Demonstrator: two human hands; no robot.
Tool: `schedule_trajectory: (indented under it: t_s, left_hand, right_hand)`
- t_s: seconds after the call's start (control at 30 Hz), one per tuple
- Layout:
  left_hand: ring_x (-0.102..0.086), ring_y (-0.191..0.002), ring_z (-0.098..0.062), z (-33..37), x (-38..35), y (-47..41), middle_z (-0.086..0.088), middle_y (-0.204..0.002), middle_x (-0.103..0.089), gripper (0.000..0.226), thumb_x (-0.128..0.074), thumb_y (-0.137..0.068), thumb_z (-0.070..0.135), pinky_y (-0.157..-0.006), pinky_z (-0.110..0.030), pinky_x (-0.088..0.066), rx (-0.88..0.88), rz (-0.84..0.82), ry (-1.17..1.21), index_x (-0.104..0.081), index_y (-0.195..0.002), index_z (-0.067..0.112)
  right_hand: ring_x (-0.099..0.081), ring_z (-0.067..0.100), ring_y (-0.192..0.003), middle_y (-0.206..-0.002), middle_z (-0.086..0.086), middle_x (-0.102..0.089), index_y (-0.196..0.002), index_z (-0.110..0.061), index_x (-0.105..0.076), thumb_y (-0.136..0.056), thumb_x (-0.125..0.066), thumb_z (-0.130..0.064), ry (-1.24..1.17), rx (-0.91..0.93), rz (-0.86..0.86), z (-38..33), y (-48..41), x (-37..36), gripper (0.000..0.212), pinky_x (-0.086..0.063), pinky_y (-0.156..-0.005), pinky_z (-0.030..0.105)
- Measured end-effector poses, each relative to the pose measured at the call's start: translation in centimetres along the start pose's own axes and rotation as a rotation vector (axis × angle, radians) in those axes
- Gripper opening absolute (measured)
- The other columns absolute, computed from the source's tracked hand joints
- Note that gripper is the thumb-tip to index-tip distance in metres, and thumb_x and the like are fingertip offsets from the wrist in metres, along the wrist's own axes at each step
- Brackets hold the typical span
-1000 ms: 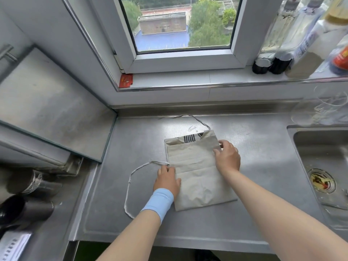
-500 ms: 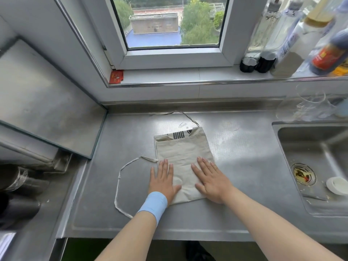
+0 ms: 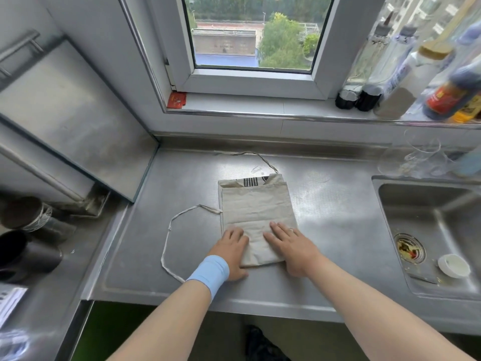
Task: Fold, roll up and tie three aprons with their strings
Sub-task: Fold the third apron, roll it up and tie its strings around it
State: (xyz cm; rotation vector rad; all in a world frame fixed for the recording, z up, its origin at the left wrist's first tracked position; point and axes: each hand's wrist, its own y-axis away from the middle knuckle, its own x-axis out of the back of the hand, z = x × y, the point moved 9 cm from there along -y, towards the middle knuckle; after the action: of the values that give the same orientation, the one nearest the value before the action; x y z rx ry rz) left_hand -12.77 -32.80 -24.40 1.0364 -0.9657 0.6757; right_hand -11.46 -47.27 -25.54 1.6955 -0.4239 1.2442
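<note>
Head view: left hand and right hand now lower on apron.

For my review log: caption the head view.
Left hand and right hand rest on a folded apron on the steel counter.

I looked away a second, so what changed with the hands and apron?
Both hands slid toward the person along the folded apron. The right hand left the far right edge and lies flat at the near end; the left hand moved from the left edge to the near left corner, fingers bent, grip unclear. The apron and string loop stayed put.
</note>
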Motion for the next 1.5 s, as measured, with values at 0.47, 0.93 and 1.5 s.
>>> schedule_trajectory:
  t_s: [0.47,0.93,1.5]
  left_hand:
    - [-0.063,-0.083,-0.025,-1.3,2.2,1.2,0.000,-0.090,-0.068,0.038,-0.046,-0.077,0.049,-0.073,-0.030,-0.050,0.064,-0.122,0.159,-0.066,-0.084,0.017]
    - [-0.054,-0.084,-0.013,-7.6,3.6,-2.3,0.006,-0.085,-0.057,0.030,-0.064,-0.088,0.043,-0.074,-0.023,-0.040,0.452,0.196,1.005,-0.063,-0.099,0.015]
    - [-0.053,-0.109,-0.025,-5.0,7.2,-8.2,-0.003,-0.123,-0.052,0.053,-0.073,-0.070,0.014,-0.091,-0.035,-0.043,0.295,0.492,0.175,-0.056,-0.119,0.021]
  right_hand:
    - [-0.048,0.020,-0.070,-0.065,-0.004,-0.051,-0.063,-0.018,-0.049,-0.081,-0.048,-0.014,-0.475,-0.149,0.081,2.1,1.4,4.7,0.018,-0.035,-0.055,0.026]
    - [-0.055,0.011,-0.071,-0.075,-0.009,-0.062,-0.079,-0.024,-0.063,-0.088,-0.067,-0.033,-1.032,-0.484,0.345,11.1,0.2,5.1,0.013,-0.035,-0.057,0.022]
    - [-0.061,0.029,-0.093,-0.106,0.004,-0.062,-0.100,-0.017,-0.053,-0.095,-0.055,-0.045,-0.580,-0.552,0.374,13.9,-7.2,4.8,0.028,-0.039,-0.069,0.034]
